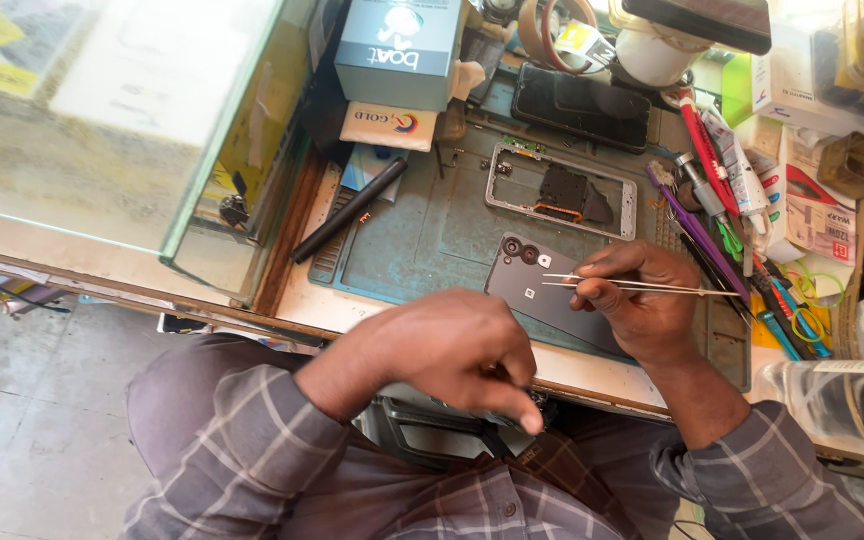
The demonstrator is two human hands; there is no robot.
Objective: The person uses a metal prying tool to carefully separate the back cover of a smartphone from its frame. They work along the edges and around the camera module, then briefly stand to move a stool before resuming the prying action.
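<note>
Metal tweezers [642,287] are pinched in the closed fingers of the right hand [642,305], which rests on the near end of a dark grey phone back cover [537,290]. Nearer the body than the cover, the left hand [452,350] is curled; whether anything is gripped cannot be told. Beyond the cover, a stripped phone frame [562,190] is laid.

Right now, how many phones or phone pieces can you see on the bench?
3. A grey phone back lies under the right hand, a silver phone frame sits on the mat behind it, and a black phone lies farther back. Clutter may hide more.
</note>
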